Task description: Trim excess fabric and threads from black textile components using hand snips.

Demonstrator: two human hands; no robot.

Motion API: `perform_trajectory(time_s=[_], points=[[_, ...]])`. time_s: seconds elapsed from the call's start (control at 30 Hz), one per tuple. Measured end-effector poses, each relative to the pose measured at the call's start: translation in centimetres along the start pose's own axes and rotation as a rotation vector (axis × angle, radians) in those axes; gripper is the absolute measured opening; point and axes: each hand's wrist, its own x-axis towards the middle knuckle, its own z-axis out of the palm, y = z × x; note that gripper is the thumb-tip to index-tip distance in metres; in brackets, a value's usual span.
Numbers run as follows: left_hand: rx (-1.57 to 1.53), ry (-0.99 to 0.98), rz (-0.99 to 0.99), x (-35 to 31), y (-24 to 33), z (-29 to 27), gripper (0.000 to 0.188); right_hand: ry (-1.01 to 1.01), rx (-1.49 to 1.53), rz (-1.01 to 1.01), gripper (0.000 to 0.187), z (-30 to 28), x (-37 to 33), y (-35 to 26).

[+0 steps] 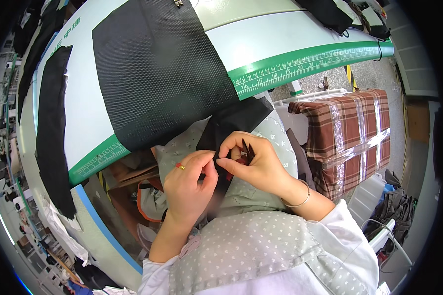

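Note:
Over my lap, a piece of black fabric [236, 118] hangs between my hands, its lower part running down behind the fingers. My left hand [189, 184], with a ring on one finger, pinches the fabric's edge between thumb and forefinger. Close against it, my right hand [258, 164] pinches the same edge with thumb and forefinger. Tucked in the right palm is a pair of thread snips [247, 148], dark pointed blades up and a bit of red showing below. What lies right at the fingertips is too small to make out.
A large black textured sheet [157, 69] drapes over the white table's green ruler edge [280, 73]. To its left lies a long black strip [53, 132]. A plaid-covered, taped box [349, 140] stands at right, a plastic bin [371, 199] below it. Black pieces [330, 14] lie far right.

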Motion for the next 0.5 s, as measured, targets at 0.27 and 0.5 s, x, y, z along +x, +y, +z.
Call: perform_trajectory(time_s=[0.27, 0.5], points=[[-0.105, 0.025, -0.075, -0.1, 0.0, 0.0, 0.019, -0.175, 0.462, 0.267, 0.009, -0.4, 0.2, 0.9], [-0.220, 0.015, -0.192, -0.4, -0.2, -0.1, 0.018, -0.167, 0.337, 0.258, 0.009, -0.5, 0.2, 0.5]])
